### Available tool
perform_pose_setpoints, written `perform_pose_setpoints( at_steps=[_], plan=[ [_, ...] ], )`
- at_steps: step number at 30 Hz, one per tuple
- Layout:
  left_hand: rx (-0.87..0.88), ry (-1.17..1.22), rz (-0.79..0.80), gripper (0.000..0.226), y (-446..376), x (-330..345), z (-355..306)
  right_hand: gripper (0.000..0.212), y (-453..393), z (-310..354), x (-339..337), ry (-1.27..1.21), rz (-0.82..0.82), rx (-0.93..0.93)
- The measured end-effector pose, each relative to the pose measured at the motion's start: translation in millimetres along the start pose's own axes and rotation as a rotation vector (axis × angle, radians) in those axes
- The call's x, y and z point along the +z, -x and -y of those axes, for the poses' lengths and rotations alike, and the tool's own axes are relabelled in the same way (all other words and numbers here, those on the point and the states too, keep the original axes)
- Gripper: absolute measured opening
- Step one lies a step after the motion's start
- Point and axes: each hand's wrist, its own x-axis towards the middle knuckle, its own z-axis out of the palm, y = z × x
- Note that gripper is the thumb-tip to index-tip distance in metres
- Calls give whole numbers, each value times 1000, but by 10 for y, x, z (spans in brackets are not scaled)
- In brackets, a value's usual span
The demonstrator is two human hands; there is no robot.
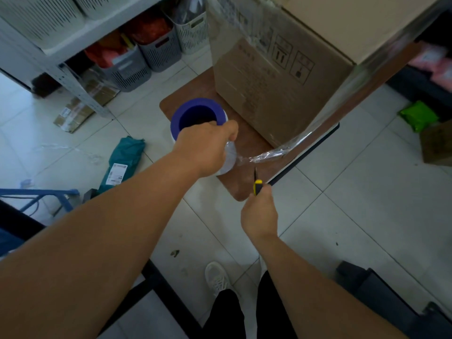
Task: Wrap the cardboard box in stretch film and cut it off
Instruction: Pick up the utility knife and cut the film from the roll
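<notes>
A tall cardboard box (pixel 281 89) with printed handling marks stands on a brown board (pixel 242 148), clear film over its upper part. My left hand (pixel 205 148) grips the stretch film roll (pixel 195 116), which has a purple core and stands upright. A twisted strand of stretch film (pixel 269 154) runs from the roll up and right past the box's corner. My right hand (pixel 259 216) is shut on a yellow-and-black utility knife (pixel 256 184). Its blade points up, just below the strand beside the roll.
A metal shelf (pixel 73 79) with several slotted baskets (pixel 159 47) stands at the back left. A green parcel (pixel 122 162) and flat cardboard (pixel 75 111) lie on the tiled floor. A green packet (pixel 418 116) lies right. My shoe (pixel 216 277) is below.
</notes>
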Motion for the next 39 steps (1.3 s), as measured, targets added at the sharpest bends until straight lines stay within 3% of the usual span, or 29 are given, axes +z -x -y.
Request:
perform_pose_setpoints(
  at_steps=[9,16,28,33,39],
  plan=[
    [9,14,44,27,117,112,-18,43,-312,-87,157,228,221,63],
    [7,-67,59,31,256,171,89,38,19,-353,221,298,313,130],
    [-156,-10,-1,29,523,93,375,26,89,-84,228,86,157,-30],
    [-173,21,-10,29,571,-31,365,35,176,319,48,-51,65,-177],
    [-165,73,-71,28,591,-294,343,41,249,936,-300,-44,-48,-383]
  ],
)
